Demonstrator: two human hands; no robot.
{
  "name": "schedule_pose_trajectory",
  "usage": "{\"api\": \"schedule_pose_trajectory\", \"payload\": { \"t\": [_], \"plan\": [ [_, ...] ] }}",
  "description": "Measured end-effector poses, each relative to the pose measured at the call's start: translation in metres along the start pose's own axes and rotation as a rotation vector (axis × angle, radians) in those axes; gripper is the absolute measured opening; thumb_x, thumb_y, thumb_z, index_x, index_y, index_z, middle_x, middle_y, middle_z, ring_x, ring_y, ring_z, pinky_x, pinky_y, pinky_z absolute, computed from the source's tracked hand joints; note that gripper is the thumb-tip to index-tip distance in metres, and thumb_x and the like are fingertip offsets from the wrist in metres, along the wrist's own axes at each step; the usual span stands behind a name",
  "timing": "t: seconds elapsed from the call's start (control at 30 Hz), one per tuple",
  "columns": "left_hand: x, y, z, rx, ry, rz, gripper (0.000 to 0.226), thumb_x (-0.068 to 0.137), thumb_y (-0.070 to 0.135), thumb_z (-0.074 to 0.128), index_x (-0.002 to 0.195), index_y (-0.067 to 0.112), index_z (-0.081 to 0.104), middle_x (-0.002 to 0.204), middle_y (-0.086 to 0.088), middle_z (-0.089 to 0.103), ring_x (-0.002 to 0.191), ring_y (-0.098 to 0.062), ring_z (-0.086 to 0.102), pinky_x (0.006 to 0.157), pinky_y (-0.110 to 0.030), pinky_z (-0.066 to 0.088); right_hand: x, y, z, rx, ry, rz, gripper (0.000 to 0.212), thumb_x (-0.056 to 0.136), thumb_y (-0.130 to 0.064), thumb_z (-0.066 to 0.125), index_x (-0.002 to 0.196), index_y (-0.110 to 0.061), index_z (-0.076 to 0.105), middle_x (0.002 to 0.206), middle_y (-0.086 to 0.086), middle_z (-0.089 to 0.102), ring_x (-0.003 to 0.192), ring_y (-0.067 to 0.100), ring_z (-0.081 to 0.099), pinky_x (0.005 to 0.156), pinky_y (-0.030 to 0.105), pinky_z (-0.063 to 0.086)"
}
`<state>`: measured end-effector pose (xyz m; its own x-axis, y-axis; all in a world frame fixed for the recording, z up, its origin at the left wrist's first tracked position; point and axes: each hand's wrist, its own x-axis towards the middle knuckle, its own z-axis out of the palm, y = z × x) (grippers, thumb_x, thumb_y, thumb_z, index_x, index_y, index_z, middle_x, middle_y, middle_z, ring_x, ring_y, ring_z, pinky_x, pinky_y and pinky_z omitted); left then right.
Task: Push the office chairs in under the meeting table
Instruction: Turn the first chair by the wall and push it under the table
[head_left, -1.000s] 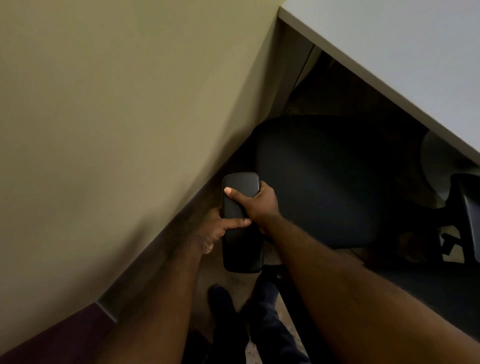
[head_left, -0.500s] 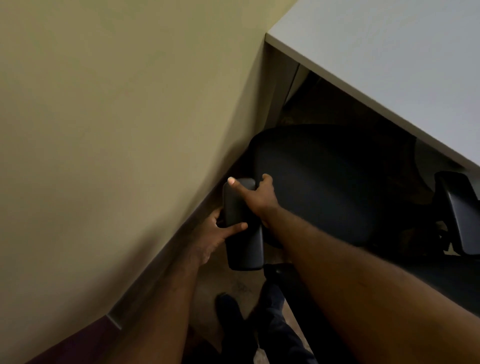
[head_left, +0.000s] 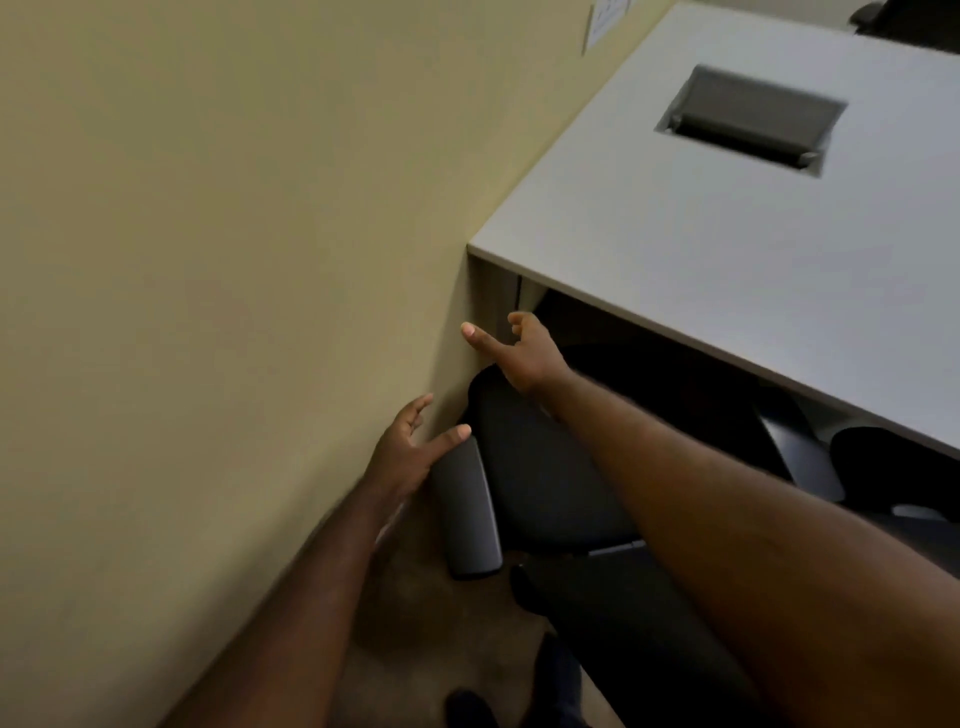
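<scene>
Our left hand (head_left: 402, 457) and right hand (head_left: 524, 351) hang open, seemingly clear of the chair (head_left: 540, 467) tucked under the table (head_left: 701, 249) corner

Both hands, left (head_left: 402, 452) and right (head_left: 524, 348), have released the armrest (head_left: 467, 514).

The pale grey bench (head_left: 727, 249) stands with its corner close against the beige wall (head_left: 208, 234) and has a dark rectangular hatch (head_left: 750, 120) set into its top, while the brown floor (head_left: 415, 623) below carries a black office chair (head_left: 545, 467).
</scene>
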<state>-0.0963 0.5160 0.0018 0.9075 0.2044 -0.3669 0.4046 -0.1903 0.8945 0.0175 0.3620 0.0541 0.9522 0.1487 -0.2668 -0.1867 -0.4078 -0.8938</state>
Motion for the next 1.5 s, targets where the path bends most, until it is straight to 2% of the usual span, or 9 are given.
{"api": "schedule_pose_trajectory", "payload": {
  "t": [0.17, 0.27, 0.43, 0.6, 0.8, 1.03, 1.17, 1.37, 1.5],
  "plan": [
    [-0.028, 0.061, 0.004, 0.065, -0.022, 0.141, 0.076, 0.076, 0.041, 0.078, 0.142, 0.028, 0.043, 0.151, -0.001, 0.041, 0.139, -0.015, 0.035, 0.105, -0.034, 0.037, -0.042, -0.040, -0.060, -0.089, 0.042, -0.105, 0.103, 0.070, -0.070, 0.068, 0.146, -0.011, 0.032, 0.149, 0.011, 0.038, 0.131, 0.027, 0.043, 0.106, 0.041, 0.041],
    [-0.052, 0.091, 0.014, 0.085, -0.010, 0.210, 0.073, 0.078, 0.042, 0.076, 0.141, 0.027, 0.043, 0.151, 0.000, 0.041, 0.139, -0.016, 0.036, 0.106, -0.035, 0.037, -0.069, -0.050, -0.098, -0.166, 0.062, -0.190, 0.095, 0.073, -0.065, 0.069, 0.144, -0.012, 0.034, 0.150, 0.009, 0.037, 0.134, 0.025, 0.040, 0.105, 0.035, 0.038],
    [-0.097, 0.137, 0.041, 0.144, 0.006, 0.313, 0.072, 0.078, 0.046, 0.075, 0.141, 0.030, 0.044, 0.146, 0.001, 0.045, 0.130, -0.014, 0.044, 0.102, -0.039, 0.043, -0.119, -0.051, -0.172, -0.444, 0.061, -0.319, 0.091, 0.073, -0.066, 0.067, 0.143, -0.018, 0.035, 0.150, 0.005, 0.036, 0.134, 0.024, 0.039, 0.109, 0.048, 0.037],
    [-0.144, 0.162, 0.076, 0.264, 0.037, 0.390, 0.074, 0.075, 0.050, 0.076, 0.139, 0.033, 0.044, 0.144, 0.000, 0.047, 0.128, -0.012, 0.044, 0.104, -0.043, 0.044, -0.175, -0.027, -0.252, -0.629, 0.043, -0.374, 0.092, 0.070, -0.070, 0.066, 0.142, -0.022, 0.036, 0.150, 0.003, 0.036, 0.135, 0.023, 0.037, 0.108, 0.051, 0.036],
    [-0.222, 0.166, 0.128, 0.505, -0.102, 0.415, 0.074, 0.075, 0.049, 0.076, 0.139, 0.030, 0.045, 0.143, 0.003, 0.046, 0.123, -0.009, 0.045, 0.095, -0.028, 0.040, -0.247, 0.010, -0.318, -0.757, -0.040, -0.419, 0.097, 0.063, -0.078, 0.059, 0.141, -0.024, 0.038, 0.150, 0.000, 0.037, 0.134, 0.022, 0.039, 0.108, 0.047, 0.036],
    [-0.297, 0.143, 0.177, 0.938, -0.212, 0.395, 0.112, 0.059, 0.078, 0.068, 0.150, 0.032, 0.023, 0.156, 0.008, 0.030, 0.138, -0.013, 0.035, 0.109, -0.035, 0.036, -0.301, 0.063, -0.355, -0.921, -0.182, -0.438, 0.112, 0.054, -0.096, 0.047, 0.142, -0.027, 0.038, 0.145, -0.003, 0.043, 0.129, 0.018, 0.044, 0.107, 0.041, 0.039],
    [-0.301, 0.124, 0.194, 1.161, -0.143, 0.425, 0.122, 0.053, 0.090, 0.057, 0.151, 0.027, 0.020, 0.155, 0.006, 0.033, 0.140, -0.015, 0.033, 0.116, -0.041, 0.024, -0.313, 0.089, -0.363, -1.102, -0.295, -0.410, 0.123, 0.051, -0.101, 0.037, 0.148, -0.025, 0.031, 0.150, -0.001, 0.040, 0.136, 0.019, 0.036, 0.113, 0.039, 0.026],
    [-0.293, 0.112, 0.202, 1.201, 0.055, 0.508, 0.091, 0.069, 0.076, 0.056, 0.140, 0.024, 0.040, 0.136, 0.006, 0.054, 0.121, -0.014, 0.051, 0.108, -0.037, 0.036, -0.315, 0.100, -0.356, -1.178, -0.184, -0.470, 0.119, 0.053, -0.101, 0.035, 0.141, -0.022, 0.041, 0.138, -0.003, 0.054, 0.125, 0.017, 0.050, 0.106, 0.036, 0.038],
    [-0.285, 0.112, 0.188, 1.194, 0.044, 0.526, 0.075, 0.070, 0.056, 0.063, 0.137, 0.024, 0.046, 0.130, 0.006, 0.059, 0.116, -0.015, 0.055, 0.104, -0.035, 0.039, -0.318, 0.099, -0.343, -1.144, -0.113, -0.490, 0.079, 0.071, -0.072, 0.057, 0.133, -0.023, 0.049, 0.128, -0.004, 0.060, 0.116, 0.015, 0.055, 0.100, 0.033, 0.041]
  ]
}}
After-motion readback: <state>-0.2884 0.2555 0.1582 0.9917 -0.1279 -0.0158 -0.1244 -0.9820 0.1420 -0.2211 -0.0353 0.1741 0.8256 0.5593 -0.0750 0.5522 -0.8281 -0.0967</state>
